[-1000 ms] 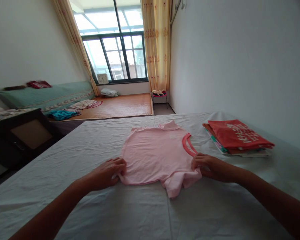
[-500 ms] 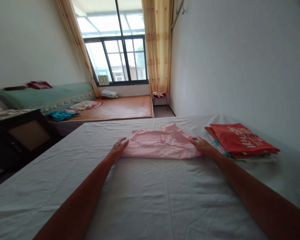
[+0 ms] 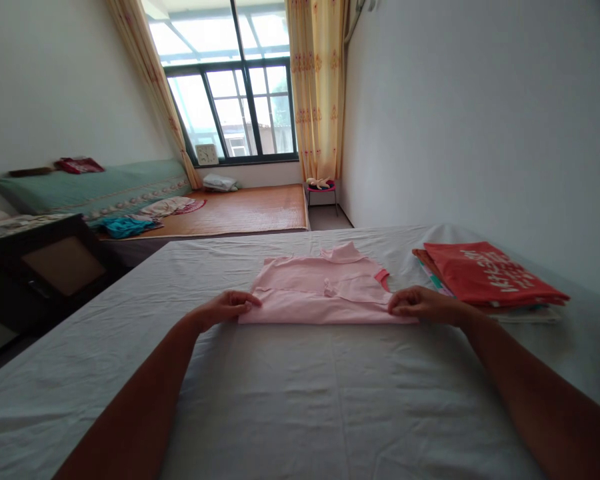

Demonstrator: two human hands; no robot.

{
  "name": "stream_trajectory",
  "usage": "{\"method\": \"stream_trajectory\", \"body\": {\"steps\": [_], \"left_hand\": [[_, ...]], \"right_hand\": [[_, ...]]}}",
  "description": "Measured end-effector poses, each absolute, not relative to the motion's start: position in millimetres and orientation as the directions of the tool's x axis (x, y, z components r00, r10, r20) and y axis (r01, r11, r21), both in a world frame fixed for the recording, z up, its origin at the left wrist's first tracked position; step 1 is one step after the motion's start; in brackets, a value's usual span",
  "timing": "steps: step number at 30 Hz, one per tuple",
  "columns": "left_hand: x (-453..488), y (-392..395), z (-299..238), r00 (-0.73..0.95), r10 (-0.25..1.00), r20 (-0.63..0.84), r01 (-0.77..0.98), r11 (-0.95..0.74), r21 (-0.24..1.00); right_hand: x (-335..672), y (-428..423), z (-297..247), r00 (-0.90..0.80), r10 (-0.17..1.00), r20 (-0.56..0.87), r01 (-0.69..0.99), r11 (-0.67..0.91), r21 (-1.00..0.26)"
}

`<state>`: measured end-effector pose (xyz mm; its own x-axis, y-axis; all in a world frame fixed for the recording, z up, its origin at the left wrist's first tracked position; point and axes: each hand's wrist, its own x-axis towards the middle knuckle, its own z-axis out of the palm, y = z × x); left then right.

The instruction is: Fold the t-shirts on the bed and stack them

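Currently, a pink shirt (image 3: 325, 310) lies at the middle of the frame on a white sheet (image 3: 260, 400), apparently partway through being folded. Its near side is turned over onto the body, leaving a fairly straight edge along the bottom, and one sleeve seems to be tucked back within that flap. The far half looks undone: it lies flat, with the other sleeve (image 3: 345, 253) sticking out at the top and a bit of red collar (image 3: 383, 279) showing at the right end. No crosswise fold shows yet.

The left hand (image 3: 227, 307) pinches the shirt's left end, thumb and fingers closed on the cloth; the right hand (image 3: 425, 305) has its fingers curled in, gripping the right end below the collar. At right of the frame, a red garment (image 3: 495, 273) tops a stack of folded cloth, near the shirt but apart from it.
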<state>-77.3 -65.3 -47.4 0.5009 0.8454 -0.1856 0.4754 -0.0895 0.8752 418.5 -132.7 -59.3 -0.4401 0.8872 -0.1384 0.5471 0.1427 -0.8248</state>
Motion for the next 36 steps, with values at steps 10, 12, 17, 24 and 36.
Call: {"method": "stream_trajectory", "body": {"steps": [10, 12, 17, 24, 36], "left_hand": [[-75, -61, -40, 0.481, 0.847, -0.228, 0.825, -0.350, 0.443], [-68, -61, -34, 0.367, 0.928, -0.070, 0.905, -0.339, 0.256], [-13, -61, -30, 0.393, 0.903, 0.175, 0.890, -0.422, 0.175], [97, -50, -56, 0.465, 0.877, 0.123, 0.845, -0.481, 0.235], [131, -30, -98, 0.366, 0.903, 0.224, 0.698, -0.425, 0.576]], "right_hand": [[436, -129, -60, -0.343, 0.924, -0.167, 0.797, 0.192, -0.572], [426, -130, -57, -0.174, 0.982, 0.079, 0.886, 0.191, -0.422], [370, -135, -60, -0.313, 0.907, 0.284, 0.843, 0.402, -0.358], [364, -103, -68, -0.166, 0.958, 0.232, 0.903, 0.242, -0.354], [382, -62, -99, 0.095, 0.992, 0.079, 0.811, -0.031, -0.585]]}}
